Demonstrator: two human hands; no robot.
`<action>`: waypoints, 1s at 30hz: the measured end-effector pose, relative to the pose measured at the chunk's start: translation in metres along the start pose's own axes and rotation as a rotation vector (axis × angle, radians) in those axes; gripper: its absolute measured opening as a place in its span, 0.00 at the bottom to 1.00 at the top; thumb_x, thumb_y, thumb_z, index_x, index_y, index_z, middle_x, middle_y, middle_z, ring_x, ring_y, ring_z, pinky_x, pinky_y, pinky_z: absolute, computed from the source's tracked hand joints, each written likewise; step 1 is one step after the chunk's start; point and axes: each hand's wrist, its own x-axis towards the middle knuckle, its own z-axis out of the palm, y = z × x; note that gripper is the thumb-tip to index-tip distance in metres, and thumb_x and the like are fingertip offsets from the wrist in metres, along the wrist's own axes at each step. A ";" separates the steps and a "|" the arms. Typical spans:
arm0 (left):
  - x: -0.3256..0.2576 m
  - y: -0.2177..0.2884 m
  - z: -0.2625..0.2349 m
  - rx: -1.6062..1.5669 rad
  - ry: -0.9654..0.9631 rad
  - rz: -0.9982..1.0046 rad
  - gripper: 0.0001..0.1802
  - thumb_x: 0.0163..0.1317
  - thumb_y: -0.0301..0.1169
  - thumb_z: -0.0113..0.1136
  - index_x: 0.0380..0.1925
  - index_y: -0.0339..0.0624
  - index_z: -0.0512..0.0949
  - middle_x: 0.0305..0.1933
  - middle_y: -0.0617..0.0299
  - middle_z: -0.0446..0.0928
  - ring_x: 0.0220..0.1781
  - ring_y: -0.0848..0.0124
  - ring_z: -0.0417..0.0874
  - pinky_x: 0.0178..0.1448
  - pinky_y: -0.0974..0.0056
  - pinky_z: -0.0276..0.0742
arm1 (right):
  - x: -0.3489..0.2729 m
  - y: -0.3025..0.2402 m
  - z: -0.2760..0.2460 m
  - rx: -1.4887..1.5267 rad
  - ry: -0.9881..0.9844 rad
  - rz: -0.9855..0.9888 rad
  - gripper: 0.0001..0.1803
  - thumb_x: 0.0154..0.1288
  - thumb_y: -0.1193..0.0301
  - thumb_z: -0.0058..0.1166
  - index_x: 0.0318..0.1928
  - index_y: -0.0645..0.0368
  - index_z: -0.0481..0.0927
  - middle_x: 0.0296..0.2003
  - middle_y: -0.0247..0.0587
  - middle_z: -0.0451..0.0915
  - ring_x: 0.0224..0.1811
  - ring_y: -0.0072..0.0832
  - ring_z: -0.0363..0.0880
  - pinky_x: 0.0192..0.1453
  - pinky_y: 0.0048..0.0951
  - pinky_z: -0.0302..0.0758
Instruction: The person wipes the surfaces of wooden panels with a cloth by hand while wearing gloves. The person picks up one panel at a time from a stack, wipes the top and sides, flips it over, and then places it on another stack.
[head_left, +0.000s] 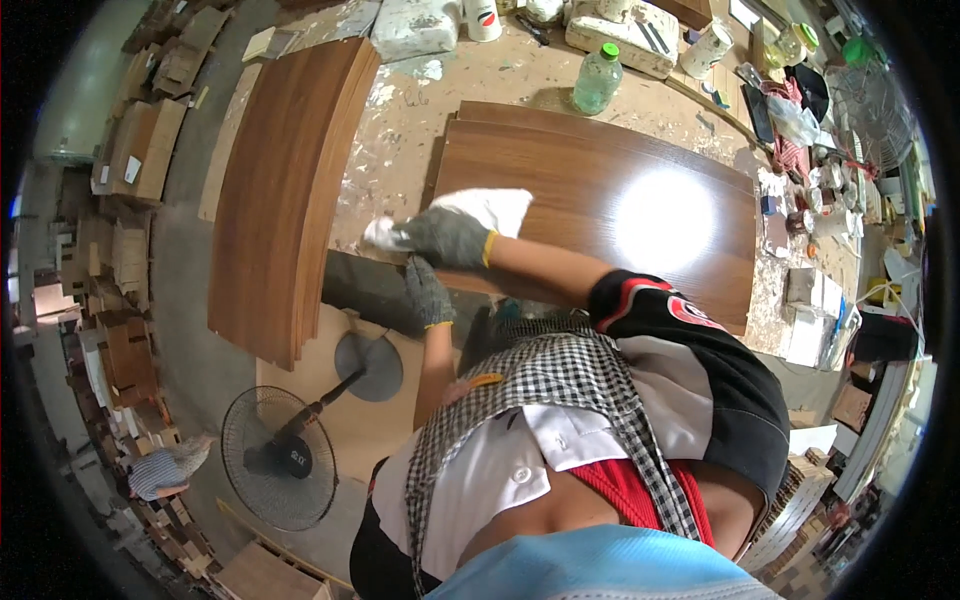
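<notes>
A white cloth is bunched under my right hand, which wears a grey glove with a yellow cuff. The fingers close round it, and one end sticks out to the left past them. Beneath spreads a wood-grain brown panel, lying on a stack of similar panels, with a bright glare on its right part. My left hand, gloved the same way, is just below the right one by the panel's near left corner. Its fingers point up and look stretched out; the fingertips are partly hidden by the right hand.
More brown panels are stacked to the left. A green-capped bottle stands beyond the panel on the stained worktable. Jars and tools crowd the right side. A standing fan is at lower left; another person is farther off.
</notes>
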 end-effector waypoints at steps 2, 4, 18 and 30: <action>-0.006 -0.004 -0.010 0.003 0.003 -0.015 0.26 0.81 0.40 0.42 0.66 0.34 0.74 0.70 0.49 0.74 0.70 0.57 0.73 0.75 0.57 0.66 | -0.025 -0.021 -0.032 -0.068 -0.192 0.131 0.24 0.73 0.68 0.50 0.67 0.53 0.75 0.61 0.46 0.79 0.55 0.38 0.83 0.62 0.37 0.79; -0.004 -0.002 -0.007 -0.001 -0.049 -0.012 0.26 0.81 0.40 0.41 0.67 0.34 0.73 0.71 0.49 0.73 0.71 0.56 0.73 0.75 0.57 0.65 | -0.061 -0.004 -0.070 0.112 -0.318 0.662 0.25 0.72 0.68 0.49 0.68 0.54 0.73 0.58 0.54 0.79 0.64 0.45 0.76 0.72 0.43 0.72; 0.027 0.002 -0.016 0.357 0.036 -0.068 0.17 0.75 0.30 0.48 0.54 0.35 0.82 0.51 0.49 0.84 0.51 0.59 0.83 0.60 0.59 0.80 | -0.047 -0.079 -0.096 -0.073 -0.220 0.150 0.25 0.67 0.53 0.53 0.59 0.50 0.82 0.63 0.42 0.77 0.72 0.41 0.68 0.77 0.61 0.57; 0.052 -0.140 -0.024 0.506 0.047 0.432 0.23 0.80 0.36 0.42 0.59 0.29 0.78 0.64 0.44 0.78 0.65 0.53 0.78 0.71 0.56 0.72 | -0.534 -0.191 -0.394 -0.729 0.469 1.887 0.18 0.74 0.58 0.49 0.56 0.49 0.83 0.55 0.52 0.81 0.56 0.50 0.81 0.58 0.48 0.78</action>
